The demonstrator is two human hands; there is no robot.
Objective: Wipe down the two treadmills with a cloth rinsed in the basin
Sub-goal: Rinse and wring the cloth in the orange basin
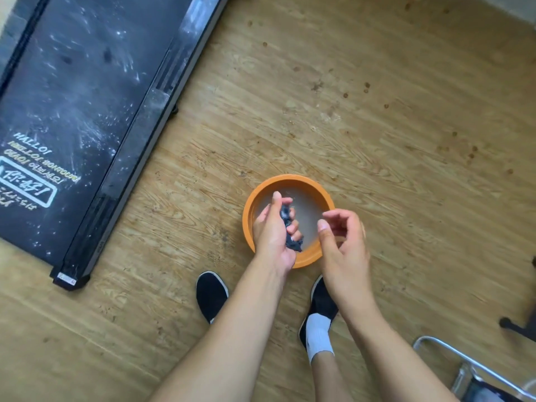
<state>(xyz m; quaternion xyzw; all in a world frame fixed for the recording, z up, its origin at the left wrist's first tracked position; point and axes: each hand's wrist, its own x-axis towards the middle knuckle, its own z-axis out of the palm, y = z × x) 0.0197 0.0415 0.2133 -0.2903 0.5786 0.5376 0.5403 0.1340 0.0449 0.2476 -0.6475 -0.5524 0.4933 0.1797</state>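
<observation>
The left hand point(271, 230) squeezes the cloth point(293, 244) in curled fingers over the basin point(290, 178). The right hand point(345, 245) is loose and empty. The dusty treadmill point(72, 91) likely awaits wiping.

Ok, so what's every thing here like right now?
cloth, bunched up in the left hand.
orange basin, on the floor, holding cloudy water.
treadmill, belt streaked with white dust.
left hand, gripping the cloth over the basin.
right hand, loosely curled, holding nothing.

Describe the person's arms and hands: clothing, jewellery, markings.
The left forearm and right forearm are bare to the frame edge, with no sleeves showing. The left hand and right hand wear no gloves; no watch, bracelet or ring is visible.
</observation>
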